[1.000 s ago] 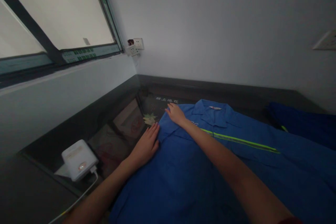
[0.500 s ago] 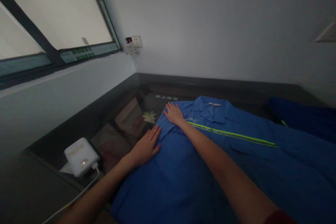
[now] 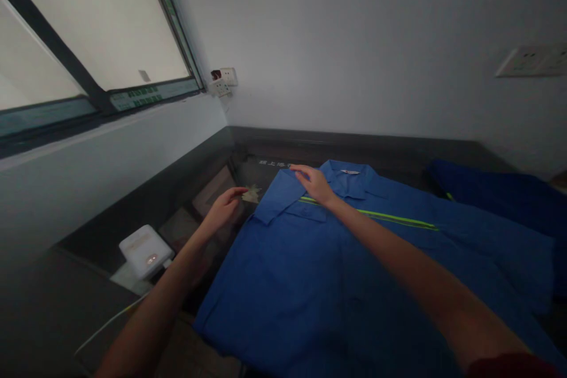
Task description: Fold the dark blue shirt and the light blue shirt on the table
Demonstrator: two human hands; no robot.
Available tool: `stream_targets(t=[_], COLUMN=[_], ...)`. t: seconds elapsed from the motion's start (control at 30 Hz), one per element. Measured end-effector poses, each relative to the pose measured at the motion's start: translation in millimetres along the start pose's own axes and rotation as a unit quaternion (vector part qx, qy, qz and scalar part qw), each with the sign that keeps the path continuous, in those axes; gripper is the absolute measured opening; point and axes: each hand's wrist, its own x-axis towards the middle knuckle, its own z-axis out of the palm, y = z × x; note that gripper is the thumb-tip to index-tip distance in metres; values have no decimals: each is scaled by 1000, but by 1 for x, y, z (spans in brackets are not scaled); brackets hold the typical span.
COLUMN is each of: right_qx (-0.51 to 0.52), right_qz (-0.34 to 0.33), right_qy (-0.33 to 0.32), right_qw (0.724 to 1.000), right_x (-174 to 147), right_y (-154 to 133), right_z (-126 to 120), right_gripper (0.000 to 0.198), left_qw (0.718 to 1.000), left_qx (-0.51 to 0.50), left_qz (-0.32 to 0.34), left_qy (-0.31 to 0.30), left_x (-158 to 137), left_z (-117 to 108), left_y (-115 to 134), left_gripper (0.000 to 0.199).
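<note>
A blue work shirt (image 3: 283, 283) with a collar and a yellow-green reflective stripe lies front up on the dark tabletop. Its left-hand sleeve lies by the shoulder, while the other sleeve (image 3: 527, 254) stretches out to the right. My left hand (image 3: 224, 209) is off the cloth, left of the shirt's edge, with its fingers extended near a pale leaf print (image 3: 251, 194) on the tabletop. Over the shirt's left-hand shoulder is my right hand (image 3: 315, 185), fingers stretched out to the left and nothing held. Whether its underside touches the cloth I cannot tell.
A white box-shaped device (image 3: 146, 251) with a cable sits at the table's left. Darker blue folded cloth (image 3: 496, 195) lies at the right. Walls border the table at the back and left, with a window (image 3: 133, 29) above and sockets (image 3: 221, 80) in the corner.
Both hands have come off their flat press on the shirt. My left hand moved left and up, away from the edge; my right hand moved slightly right. The view shifted a little.
</note>
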Motion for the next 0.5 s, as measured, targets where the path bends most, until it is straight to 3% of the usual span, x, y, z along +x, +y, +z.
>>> stream_targets(t=[0.13,0.27,0.37,0.5], right_qx=[55,75,74,53], right_qz=[12,51,108,176], right_qy=[-64,-80,-59,17], right_qw=[996,993,990,983], right_x=[-62,-132,-182,-242], right_y=[-5,-2,3,9], right_z=[-40,-78,-105,-137], right_gripper=[32,30,27,22], left_qw=[997,986,973,949], left_qx=[52,72,76,70], left_qz=[56,136,195,271], left_qy=[-23,-63,-98,-147], left_x=[3,17,32,50], left_z=[21,53,81,125], left_y=[23,46,69,114], left_gripper=[41,38,36,35])
